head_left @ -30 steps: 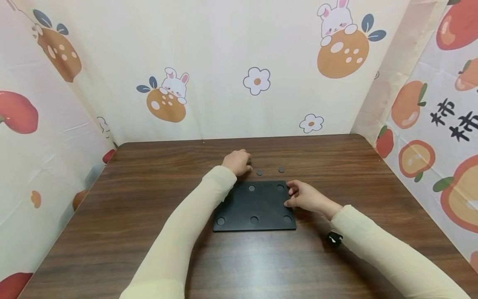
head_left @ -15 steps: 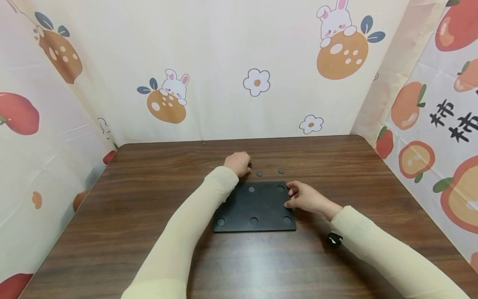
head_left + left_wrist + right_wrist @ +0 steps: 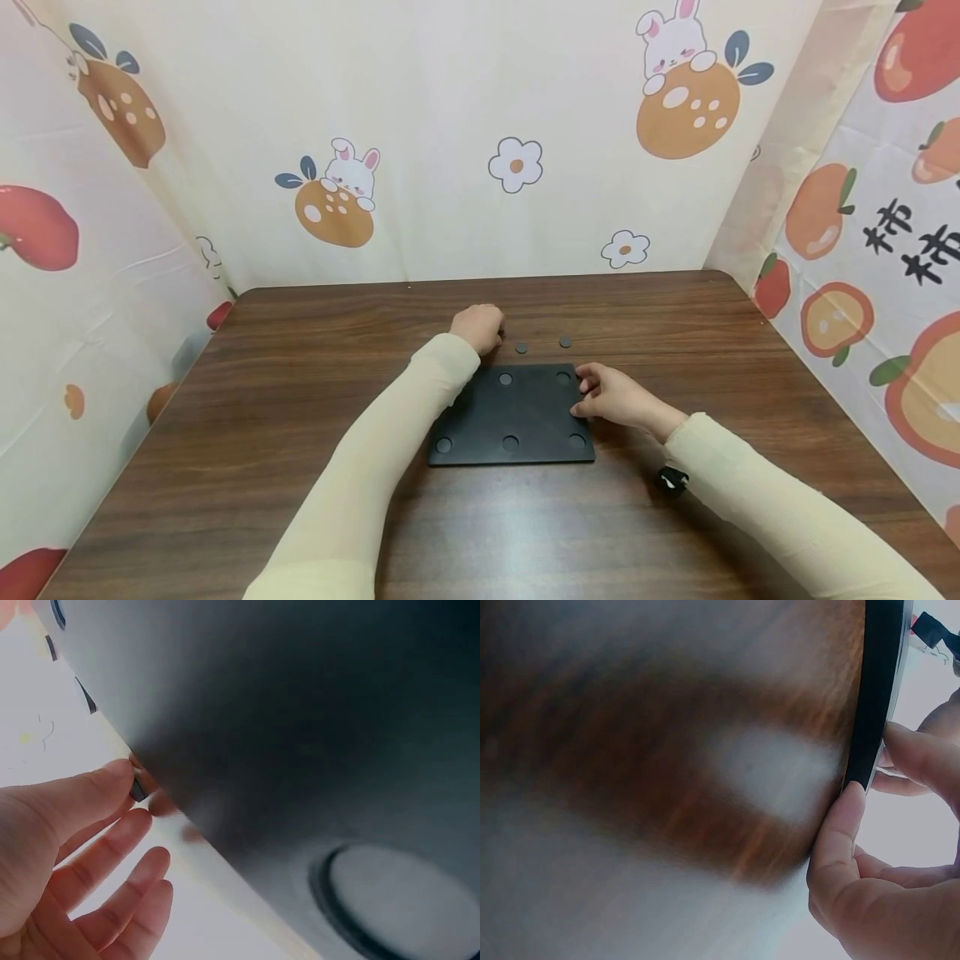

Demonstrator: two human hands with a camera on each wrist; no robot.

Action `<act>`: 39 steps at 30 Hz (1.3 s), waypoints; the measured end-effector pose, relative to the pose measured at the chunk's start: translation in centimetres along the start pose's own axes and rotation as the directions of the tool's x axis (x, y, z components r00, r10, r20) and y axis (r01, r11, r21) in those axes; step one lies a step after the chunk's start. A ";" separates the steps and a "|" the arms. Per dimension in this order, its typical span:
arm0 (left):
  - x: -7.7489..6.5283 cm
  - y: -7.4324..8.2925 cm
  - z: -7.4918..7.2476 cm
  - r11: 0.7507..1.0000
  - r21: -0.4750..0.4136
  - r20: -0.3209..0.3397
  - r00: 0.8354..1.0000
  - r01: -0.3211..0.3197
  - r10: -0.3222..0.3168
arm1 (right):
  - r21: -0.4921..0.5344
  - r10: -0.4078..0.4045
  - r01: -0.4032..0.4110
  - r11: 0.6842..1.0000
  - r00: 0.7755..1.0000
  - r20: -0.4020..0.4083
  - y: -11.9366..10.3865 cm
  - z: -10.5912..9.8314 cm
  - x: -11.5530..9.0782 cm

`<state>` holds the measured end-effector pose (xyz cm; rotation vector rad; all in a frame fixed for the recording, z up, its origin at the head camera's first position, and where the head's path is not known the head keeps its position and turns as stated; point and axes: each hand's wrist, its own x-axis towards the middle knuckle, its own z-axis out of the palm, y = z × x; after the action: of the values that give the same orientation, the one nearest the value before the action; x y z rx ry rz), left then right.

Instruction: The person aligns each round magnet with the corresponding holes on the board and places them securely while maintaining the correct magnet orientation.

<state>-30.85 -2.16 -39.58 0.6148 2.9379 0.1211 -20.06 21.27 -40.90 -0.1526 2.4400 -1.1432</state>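
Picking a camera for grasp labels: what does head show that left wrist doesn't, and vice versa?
Only head: the near row of recesses in the black board, both cream sleeves, and a clear right hand holding the board's side.

Only left wrist: the thumb side of the left hand, pinching a dark piece; head shows mainly that hand's back.

Both: the left hand, part of the board, and seemingly the two small discs beyond it.
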 end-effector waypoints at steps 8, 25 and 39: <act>-0.3 0.1 -0.3 1.000 0.002 0.004 1.000 0.011 -0.011 | 0.001 0.005 -0.005 1.000 1.000 0.003 -0.1 0.0 -0.1; -1.0 -0.1 -0.2 1.000 -0.012 0.028 0.999 -0.014 0.015 | 0.012 0.004 -0.004 1.000 1.000 0.003 -0.2 0.0 -0.2; -2.3 -0.3 -0.4 0.996 -0.058 0.019 0.998 -0.064 0.066 | 0.003 0.011 -0.011 1.000 1.000 -0.003 0.1 0.0 0.1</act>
<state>-28.98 -3.41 -38.96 0.6991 2.8841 0.2032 -20.16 21.30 -41.00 -0.1359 2.4392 -1.1425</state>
